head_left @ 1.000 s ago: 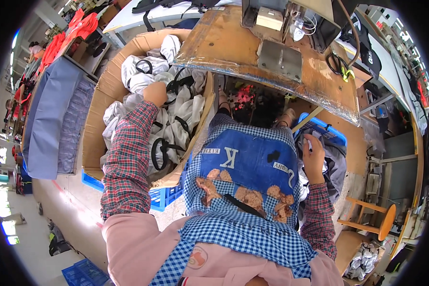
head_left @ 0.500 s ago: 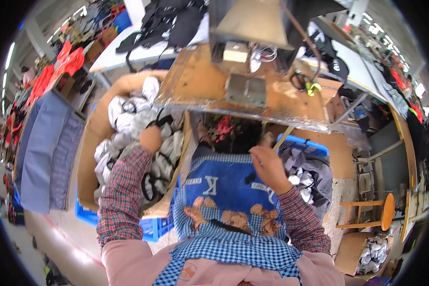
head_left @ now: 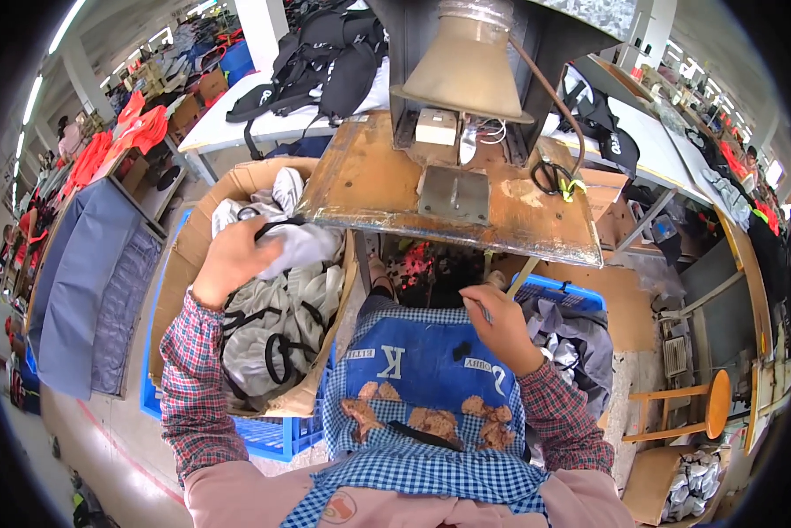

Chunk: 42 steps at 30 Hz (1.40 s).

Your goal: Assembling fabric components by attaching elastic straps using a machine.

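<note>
White cloth piece (head_left: 306, 247) in the left hand (head_left: 235, 258)
Pinched, it spreads rightward over the carton (head_left: 175, 286); the right hand (head_left: 503, 329), loosely curled, looks empty.

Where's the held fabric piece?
Head view, left side: the fabric piece is in the left hand, over the cardboard box, beside the wooden table.

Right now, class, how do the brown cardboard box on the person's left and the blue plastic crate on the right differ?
Material: the box is brown cardboard; the crate is blue plastic.
Contents: the box holds whitish fabric pieces with black strips; the crate, mostly grey fabric.
Hands: the left hand grips a whitish cloth over the box; none reaches into the crate.
Both hold loose fabric.
</note>
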{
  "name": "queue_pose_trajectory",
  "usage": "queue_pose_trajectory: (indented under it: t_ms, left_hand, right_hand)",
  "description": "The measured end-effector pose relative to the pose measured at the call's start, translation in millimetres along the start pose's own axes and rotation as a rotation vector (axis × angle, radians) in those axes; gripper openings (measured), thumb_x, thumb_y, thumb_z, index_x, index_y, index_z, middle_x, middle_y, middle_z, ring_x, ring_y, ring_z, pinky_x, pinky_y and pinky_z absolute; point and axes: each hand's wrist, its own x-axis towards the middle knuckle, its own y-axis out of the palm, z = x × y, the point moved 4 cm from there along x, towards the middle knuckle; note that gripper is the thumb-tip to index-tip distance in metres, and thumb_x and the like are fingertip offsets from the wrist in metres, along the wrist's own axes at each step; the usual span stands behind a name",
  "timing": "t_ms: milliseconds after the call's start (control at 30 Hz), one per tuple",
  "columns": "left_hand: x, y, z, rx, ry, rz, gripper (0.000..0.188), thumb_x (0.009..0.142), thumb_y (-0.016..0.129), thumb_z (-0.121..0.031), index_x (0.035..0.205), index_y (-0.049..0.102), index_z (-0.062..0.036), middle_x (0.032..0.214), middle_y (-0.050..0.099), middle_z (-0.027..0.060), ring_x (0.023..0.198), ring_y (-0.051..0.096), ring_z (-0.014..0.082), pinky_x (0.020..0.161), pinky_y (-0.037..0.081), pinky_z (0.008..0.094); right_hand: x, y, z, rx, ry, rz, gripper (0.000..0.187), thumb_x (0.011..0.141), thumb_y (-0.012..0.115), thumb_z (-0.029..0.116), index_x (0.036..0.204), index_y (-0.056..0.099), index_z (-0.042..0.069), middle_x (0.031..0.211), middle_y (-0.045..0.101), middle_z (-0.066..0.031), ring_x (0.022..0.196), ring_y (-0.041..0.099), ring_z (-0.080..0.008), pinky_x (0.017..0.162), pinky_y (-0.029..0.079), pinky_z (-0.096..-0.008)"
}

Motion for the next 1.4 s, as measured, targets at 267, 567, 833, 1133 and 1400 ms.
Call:
queue_pose_trajectory:
  t_ms: [267, 567, 833, 1133, 1400]
  left_hand:
    - [-14.8, 35.0, -100.3, -0.706, 0.23, 0.606, 0.025, 0.078, 0.076, -0.017, 0.093, 0.064, 0.0006, 0.078, 0.061, 0.0002, 0.075, 0.053, 0.0049, 0.067, 0.043, 0.0225]
    - [-9.1, 79.6, -114.8, -0.975, 0.188, 0.952, 0.03, 0.076, 0.079, -0.018, 0.097, 0.066, -0.0001, 0.086, 0.065, -0.0023, 0.08, 0.054, 0.0038, 0.073, 0.043, 0.0208]
    - [-11.0, 86.5, -120.5, -0.772, 0.595, 0.893, 0.052, 0.077, 0.077, -0.038, 0.107, 0.062, 0.0017, 0.088, 0.064, 0.0031, 0.082, 0.059, 0.0142, 0.074, 0.045, 0.0275]
    - [-29.1, 110.1, -161.2, -0.617, 0.596, 0.206, 0.028, 0.071, 0.066, -0.015, 0.095, 0.06, -0.0015, 0.081, 0.062, 0.0184, 0.079, 0.058, 0.0394, 0.071, 0.047, 0.0427]
    - [-16.2, 108.2, -160.8, -0.639, 0.407, 0.417, 0.023, 0.067, 0.059, -0.007, 0.087, 0.061, 0.004, 0.079, 0.06, 0.0247, 0.078, 0.058, 0.0423, 0.071, 0.047, 0.0416]
  right_hand:
    - [45.9, 1.8, 68.3, 0.179, -0.206, 0.001, 0.029, 0.086, 0.066, 0.008, 0.114, 0.06, 0.002, 0.111, 0.063, -0.0154, 0.099, 0.063, -0.0316, 0.085, 0.051, -0.0352]
    - [38.2, -7.8, 80.9, 0.261, -0.298, 0.259, 0.032, 0.084, 0.066, 0.005, 0.116, 0.062, 0.004, 0.106, 0.065, -0.0141, 0.093, 0.065, -0.0297, 0.078, 0.053, -0.0343]
    - [33.2, 1.7, 70.8, 0.16, -0.385, 0.229, 0.018, 0.084, 0.066, 0.01, 0.102, 0.065, 0.005, 0.091, 0.065, -0.0103, 0.081, 0.064, -0.0288, 0.07, 0.053, -0.0356]
    - [29.1, 6.8, 35.9, 0.546, 0.112, -0.045, 0.014, 0.093, 0.061, 0.013, 0.101, 0.063, 0.001, 0.082, 0.063, -0.0036, 0.076, 0.058, -0.0077, 0.066, 0.048, -0.0242]
    - [27.8, -7.0, 26.5, 0.355, 0.113, 0.195, 0.018, 0.09, 0.064, 0.01, 0.106, 0.062, 0.003, 0.086, 0.064, -0.005, 0.078, 0.059, -0.01, 0.067, 0.048, -0.0249]
